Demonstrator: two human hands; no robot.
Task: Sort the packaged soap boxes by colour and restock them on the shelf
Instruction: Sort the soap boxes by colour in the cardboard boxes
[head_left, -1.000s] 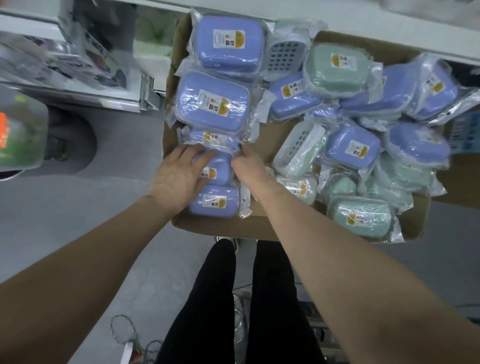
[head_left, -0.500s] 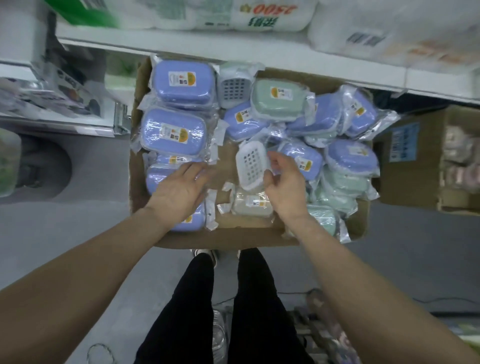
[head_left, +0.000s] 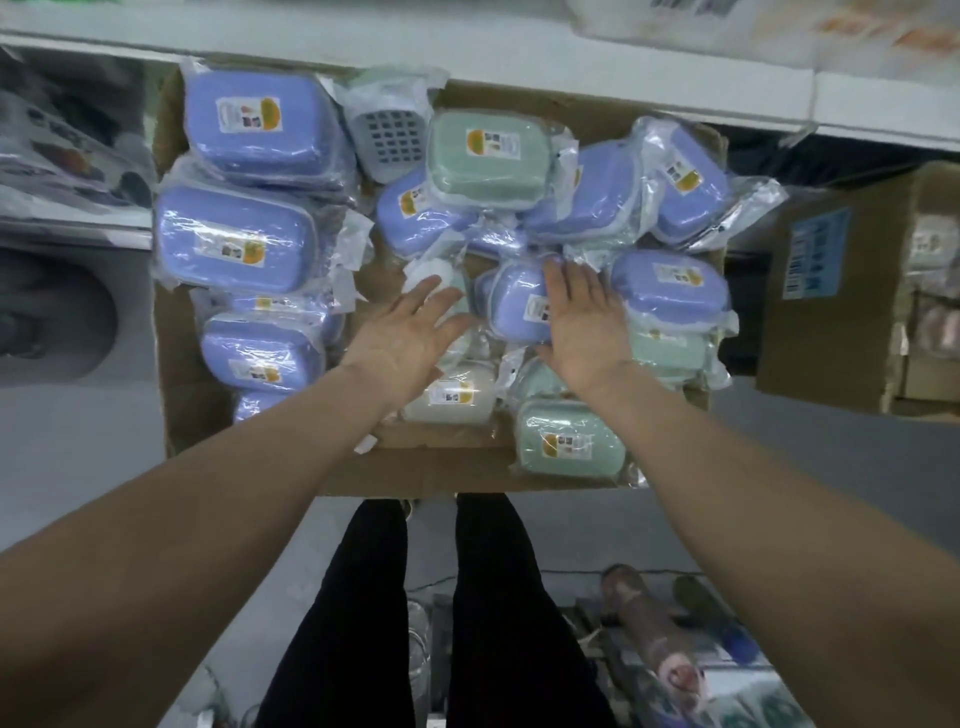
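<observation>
- Fingers (head_left: 423, 293) of the left hand (head_left: 410, 338) are straight and spread, holding nothing. They reach over the middle of the cardboard carton (head_left: 176, 415), above a cream soap box (head_left: 452, 397). Whether they touch the wrapping beneath, I cannot tell.
- Fingers (head_left: 571, 283) of the right hand (head_left: 584, 327) are straight too. They lie flat on a purple soap box (head_left: 517, 306) in its clear wrapper and grip nothing.
- Both hands are palm down, near each other.
- A column of wrapped purple soap boxes (head_left: 234, 241) fills the carton's left side.
- Purple and green boxes lie jumbled in the right half, with one green soap box (head_left: 485, 156) at the far side and another green box (head_left: 569, 441) at the near right corner.
- A wrapped grey slotted tray (head_left: 389, 130) sits at the far edge.
- A white shelf (head_left: 467, 47) runs just beyond the carton, and a second brown carton (head_left: 841, 291) stands to the right.
</observation>
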